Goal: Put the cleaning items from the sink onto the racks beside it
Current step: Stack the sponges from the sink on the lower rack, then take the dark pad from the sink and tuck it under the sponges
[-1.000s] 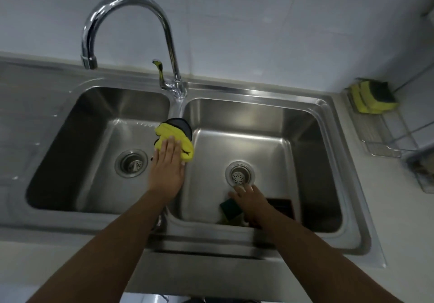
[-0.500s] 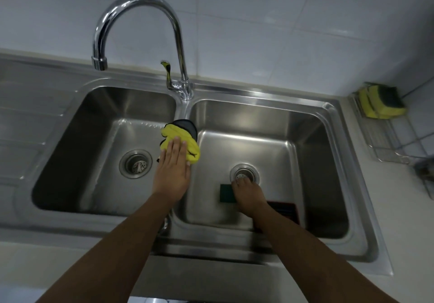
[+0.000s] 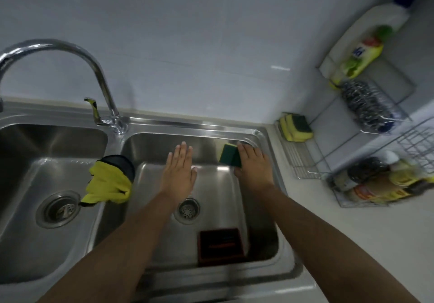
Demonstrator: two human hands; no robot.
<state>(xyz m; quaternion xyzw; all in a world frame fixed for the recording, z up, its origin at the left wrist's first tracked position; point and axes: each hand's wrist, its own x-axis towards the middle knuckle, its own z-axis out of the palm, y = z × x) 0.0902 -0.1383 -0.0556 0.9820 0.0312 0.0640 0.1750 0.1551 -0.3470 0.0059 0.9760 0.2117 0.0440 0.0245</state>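
Observation:
My right hand (image 3: pixel 252 164) grips a green and yellow sponge (image 3: pixel 229 154) and holds it above the far right corner of the right sink basin (image 3: pixel 211 185). My left hand (image 3: pixel 179 170) hovers flat over that basin with fingers spread, holding nothing. A yellow and black cloth (image 3: pixel 110 180) hangs over the divider between the two basins. A dark red tray-like item (image 3: pixel 220 246) lies on the basin floor near the front. A low wire rack (image 3: pixel 298 155) right of the sink bears two yellow-green sponges (image 3: pixel 296 128).
The curved tap (image 3: pixel 70 51) rises at the back left. A wall shelf holds a dish soap bottle (image 3: pixel 361 54) and a steel scourer (image 3: pixel 364 103). A wire basket (image 3: pixel 380 185) with bottles stands on the counter at the right. The left basin (image 3: pixel 47 185) has a drain.
My right hand has picked up the green sponge from the basin floor and lifted it toward the far right corner. My left hand has let go of the yellow cloth and moved right.

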